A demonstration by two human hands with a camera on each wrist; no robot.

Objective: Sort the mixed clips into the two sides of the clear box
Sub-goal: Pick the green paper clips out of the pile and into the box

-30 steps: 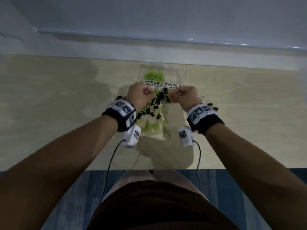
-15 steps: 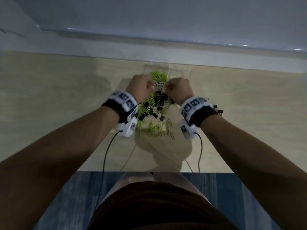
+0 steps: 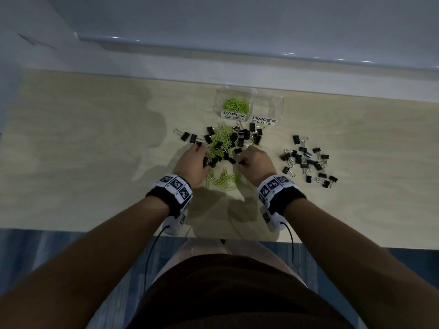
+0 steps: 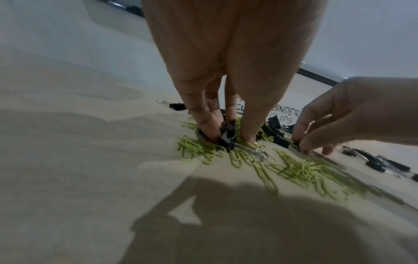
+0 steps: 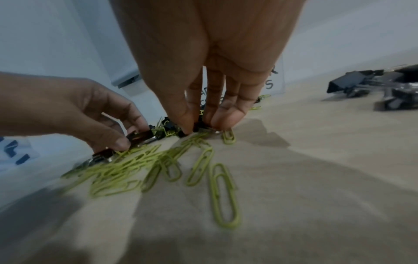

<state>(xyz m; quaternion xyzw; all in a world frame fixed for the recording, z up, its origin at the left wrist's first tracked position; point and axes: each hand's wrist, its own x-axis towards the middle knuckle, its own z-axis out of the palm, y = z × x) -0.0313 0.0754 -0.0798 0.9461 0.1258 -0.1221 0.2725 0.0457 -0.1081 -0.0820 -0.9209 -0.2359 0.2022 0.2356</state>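
Your left hand (image 3: 193, 162) is down in the near-left edge of the mixed pile (image 3: 225, 143), fingertips (image 4: 209, 128) and thumb curled around a black binder clip (image 4: 226, 138) that sits on top of green paper clips. The left wrist view shows that clip wedged right between thumb and fingers, so you've got a pinch on it, still at table level.

Your right hand (image 3: 255, 162) is doing the same on the near-right edge of the pile. Fingers and thumb come together on a small black clip (image 5: 198, 127) with a silver handle showing, touching the table (image 3: 95, 162). Looks like a pinch to me, though the clip is mostly hidden under your fingertips.

The clear box (image 3: 249, 104) sits past the pile at the back of the table, 2 sides with labels facing you. The PAPER CLIPS side (image 3: 234, 105) on the left has a heap of green paper clips in it. The BINDER CLIPS side (image 3: 268, 106) on the right looks like it has nothing in it from the head view.

There's a separate scatter of black binder clips (image 3: 307, 160) lying off to your right, well apart from the main pile. A loose bunch of green paper clips (image 3: 224, 180) lies between your wrists, closer to you than the pile.
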